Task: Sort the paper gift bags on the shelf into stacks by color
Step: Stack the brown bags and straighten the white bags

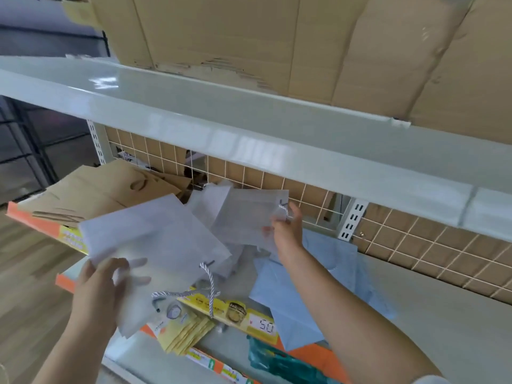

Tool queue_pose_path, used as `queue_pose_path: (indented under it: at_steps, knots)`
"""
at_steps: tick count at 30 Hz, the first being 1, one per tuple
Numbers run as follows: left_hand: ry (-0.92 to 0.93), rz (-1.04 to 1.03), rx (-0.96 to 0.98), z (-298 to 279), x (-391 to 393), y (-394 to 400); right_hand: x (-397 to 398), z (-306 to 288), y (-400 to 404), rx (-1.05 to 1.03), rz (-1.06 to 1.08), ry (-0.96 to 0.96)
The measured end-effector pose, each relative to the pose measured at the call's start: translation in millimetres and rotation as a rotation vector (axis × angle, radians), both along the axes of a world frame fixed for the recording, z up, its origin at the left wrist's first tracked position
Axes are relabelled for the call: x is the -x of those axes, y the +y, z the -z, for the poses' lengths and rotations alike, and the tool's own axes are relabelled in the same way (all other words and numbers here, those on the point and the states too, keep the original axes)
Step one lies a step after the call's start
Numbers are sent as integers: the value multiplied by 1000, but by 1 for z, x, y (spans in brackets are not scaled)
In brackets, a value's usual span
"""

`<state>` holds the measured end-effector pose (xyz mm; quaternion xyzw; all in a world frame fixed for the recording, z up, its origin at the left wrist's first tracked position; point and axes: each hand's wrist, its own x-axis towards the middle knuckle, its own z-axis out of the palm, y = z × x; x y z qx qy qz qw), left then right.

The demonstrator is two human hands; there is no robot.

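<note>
On the shelf's (415, 322) left, your flat brown paper bags (91, 195) already form a stack. Your left hand (99, 289) pinches a flat white paper bag (155, 245); your right hand (286, 225) grips another white paper bag (243, 214) above the loose middle pile. The pale blue paper bags (318, 273) lie roughly gathered, still untidy.

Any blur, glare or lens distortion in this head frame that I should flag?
Head view: motion blur smears the left hand and the white bag it holds; the right hand is sharper. Glare streaks lie on the upper shelf edge. Wide-angle distortion bows that shelf.
</note>
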<state>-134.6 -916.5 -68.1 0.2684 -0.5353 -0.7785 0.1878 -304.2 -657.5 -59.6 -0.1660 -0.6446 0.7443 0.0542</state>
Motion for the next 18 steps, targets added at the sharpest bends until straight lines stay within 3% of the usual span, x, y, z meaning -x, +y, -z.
queue_pose_path:
  at_steps: [4,9,12,15,18]
  knots:
    - [11,19,-25,-2,28,-32,24,11,-36,-166,-41,-62]
    - [-2,120,-39,-13,75,-76,28,30,-59,-928,-340,-85]
    - [45,195,-36,-20,109,-96,26,35,-72,-1254,-342,-215]
    - [66,311,-27,-25,144,-102,26,38,-80,-1340,-325,-260]
    - [34,431,-33,-26,176,-95,24,36,-77,-1256,-267,-134]
